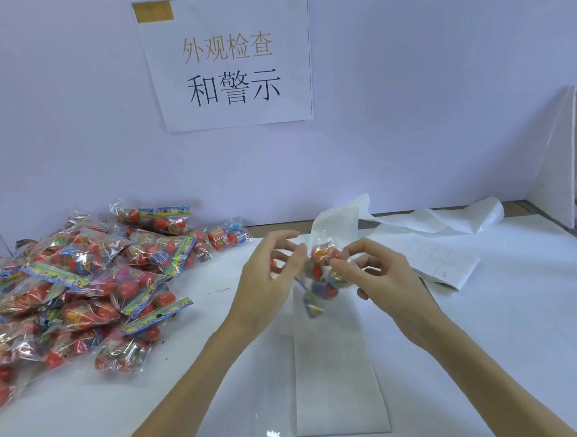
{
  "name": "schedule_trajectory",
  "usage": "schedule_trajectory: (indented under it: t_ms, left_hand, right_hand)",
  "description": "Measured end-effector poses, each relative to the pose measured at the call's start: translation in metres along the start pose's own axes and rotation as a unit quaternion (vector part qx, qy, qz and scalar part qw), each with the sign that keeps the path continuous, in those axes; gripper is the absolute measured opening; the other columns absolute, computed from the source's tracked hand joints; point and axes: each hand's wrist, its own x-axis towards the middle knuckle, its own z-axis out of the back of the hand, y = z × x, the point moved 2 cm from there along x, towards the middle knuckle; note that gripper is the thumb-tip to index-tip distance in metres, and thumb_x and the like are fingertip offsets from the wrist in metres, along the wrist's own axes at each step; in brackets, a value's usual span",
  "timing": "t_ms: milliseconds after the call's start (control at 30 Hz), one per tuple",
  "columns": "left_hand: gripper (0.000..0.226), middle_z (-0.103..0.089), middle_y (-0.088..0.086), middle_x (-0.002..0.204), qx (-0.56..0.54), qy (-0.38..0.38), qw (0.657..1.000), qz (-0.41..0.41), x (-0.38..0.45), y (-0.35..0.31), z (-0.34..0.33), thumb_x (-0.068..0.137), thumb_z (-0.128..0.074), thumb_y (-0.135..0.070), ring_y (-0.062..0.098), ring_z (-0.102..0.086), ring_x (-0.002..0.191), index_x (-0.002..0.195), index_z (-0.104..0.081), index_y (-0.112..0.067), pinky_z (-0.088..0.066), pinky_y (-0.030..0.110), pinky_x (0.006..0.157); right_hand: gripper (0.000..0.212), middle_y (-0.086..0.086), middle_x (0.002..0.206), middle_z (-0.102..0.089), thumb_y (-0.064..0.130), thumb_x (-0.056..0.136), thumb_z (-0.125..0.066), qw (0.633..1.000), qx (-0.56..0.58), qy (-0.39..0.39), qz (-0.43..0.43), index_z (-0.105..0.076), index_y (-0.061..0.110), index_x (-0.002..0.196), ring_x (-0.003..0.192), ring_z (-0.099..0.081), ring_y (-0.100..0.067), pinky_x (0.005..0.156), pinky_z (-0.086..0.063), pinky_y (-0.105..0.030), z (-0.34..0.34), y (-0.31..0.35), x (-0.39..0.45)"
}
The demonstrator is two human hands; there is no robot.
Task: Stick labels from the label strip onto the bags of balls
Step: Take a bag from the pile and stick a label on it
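Bag of balls (321,274) hangs between left hand (267,281) and right hand (383,273).

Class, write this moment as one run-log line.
both hands hold bag of balls above label strip | left hand, right hand | pile of bags left

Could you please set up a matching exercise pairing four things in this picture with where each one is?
Things:
1. pile of bags
2. held bag
3. label strip
4. sign

Places:
A. taped to the wall
B. flat on the table, below the hands
C. on the table's left side
D. between the left hand and right hand

Pairs: 1-C, 2-D, 3-B, 4-A
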Motion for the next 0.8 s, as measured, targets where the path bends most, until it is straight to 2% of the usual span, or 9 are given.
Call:
schedule_trajectory:
  t_ms: [67, 133, 200, 267, 333, 433, 567, 733, 800]
  left_hand:
    - [0.024, -0.072, -0.013, 0.106, -0.035, 0.032, 0.999, 0.01, -0.002, -0.003, -0.004, 0.097, -0.064, -0.043, 0.011, -0.069, 0.096, 0.116, -0.07, -0.03, -0.057, 0.021, 0.08]
    - [0.013, -0.076, -0.008, 0.099, -0.066, 0.035, 0.997, 0.016, -0.002, -0.004, -0.006, 0.097, -0.067, -0.035, 0.011, -0.072, 0.085, 0.106, -0.073, -0.027, -0.057, 0.021, 0.073]
    - [0.004, -0.076, -0.006, 0.098, -0.105, 0.013, 0.994, 0.031, -0.002, -0.003, -0.005, 0.097, -0.071, -0.028, 0.01, -0.071, 0.081, 0.1, -0.074, -0.028, -0.056, 0.02, 0.07]
    - [0.002, -0.075, -0.003, 0.103, -0.131, -0.015, 0.99, 0.056, -0.001, -0.001, -0.004, 0.097, -0.072, -0.029, 0.013, -0.07, 0.089, 0.099, -0.072, -0.031, -0.056, 0.022, 0.072]
    - [0.007, -0.074, 0.001, 0.107, -0.167, 0.009, 0.983, 0.081, 0.0, 0.0, -0.004, 0.097, -0.073, -0.031, 0.018, -0.071, 0.096, 0.102, -0.07, -0.029, -0.057, 0.027, 0.075]
    - [0.018, -0.075, 0.004, 0.101, -0.195, 0.07, 0.972, 0.114, 0.001, 0.001, -0.004, 0.098, -0.071, -0.027, 0.018, -0.071, 0.092, 0.111, -0.065, -0.016, -0.057, 0.028, 0.08]
    - [0.015, -0.072, 0.008, 0.087, -0.169, 0.032, 0.979, 0.11, 0.001, 0.002, -0.004, 0.102, -0.064, -0.018, 0.02, -0.067, 0.078, 0.098, -0.065, -0.004, -0.056, 0.033, 0.071]
    - [0.014, -0.07, 0.007, 0.086, -0.132, -0.011, 0.988, 0.078, 0.002, 0.002, 0.001, 0.102, -0.064, -0.014, 0.018, -0.062, 0.072, 0.092, -0.061, -0.006, -0.05, 0.028, 0.057]
    - [0.011, -0.068, 0.005, 0.087, -0.132, -0.014, 0.989, 0.07, 0.002, 0.002, 0.003, 0.103, -0.064, -0.015, 0.018, -0.058, 0.069, 0.092, -0.063, -0.011, -0.047, 0.03, 0.054]
  right_hand:
    - [0.016, -0.018, 0.073, -0.055, 0.039, 0.092, -0.077, 1.0, -0.002, 0.013, 0.019, -0.078, 0.026, 0.084, 0.063, -0.044, -0.018, 0.067, -0.036, -0.035, -0.002, 0.002, -0.002]
    - [0.023, -0.012, 0.07, -0.054, 0.041, 0.092, -0.076, 0.999, -0.002, 0.005, 0.036, -0.08, 0.022, 0.081, 0.063, -0.045, -0.017, 0.066, -0.039, -0.033, -0.004, 0.002, -0.003]
    - [0.026, 0.006, 0.073, -0.068, 0.048, 0.09, -0.073, 0.999, 0.009, -0.015, 0.04, -0.081, 0.023, 0.088, 0.065, -0.061, -0.01, 0.063, -0.049, -0.022, -0.004, 0.004, -0.003]
    - [0.04, 0.003, 0.09, -0.078, 0.054, 0.084, -0.07, 0.999, 0.035, -0.001, 0.025, -0.079, 0.019, 0.103, 0.082, -0.075, -0.011, 0.071, -0.06, -0.024, -0.004, 0.003, -0.002]
    - [0.047, -0.004, 0.095, -0.081, 0.051, 0.082, -0.072, 0.998, 0.058, 0.01, 0.01, -0.077, 0.012, 0.108, 0.091, -0.078, -0.02, 0.079, -0.064, -0.031, -0.004, 0.001, -0.001]
    - [0.038, -0.01, 0.091, -0.08, 0.043, 0.09, -0.071, 0.996, 0.083, -0.019, -0.011, -0.079, 0.007, 0.098, 0.085, -0.078, -0.024, 0.078, -0.063, -0.031, -0.001, -0.001, 0.002]
    - [0.032, -0.009, 0.086, -0.08, 0.03, 0.104, -0.062, 0.997, 0.059, -0.042, -0.017, -0.081, 0.009, 0.09, 0.072, -0.071, -0.015, 0.065, -0.058, -0.025, 0.006, -0.002, 0.004]
    - [0.028, -0.004, 0.087, -0.081, 0.023, 0.106, -0.059, 0.999, 0.033, -0.033, 0.022, -0.084, 0.016, 0.096, 0.072, -0.075, -0.016, 0.064, -0.061, -0.025, 0.005, 0.001, 0.003]
    - [0.026, 0.005, 0.085, -0.08, 0.025, 0.106, -0.059, 0.998, 0.018, -0.042, 0.036, -0.084, 0.02, 0.097, 0.071, -0.074, -0.014, 0.063, -0.059, -0.023, 0.003, 0.0, 0.003]
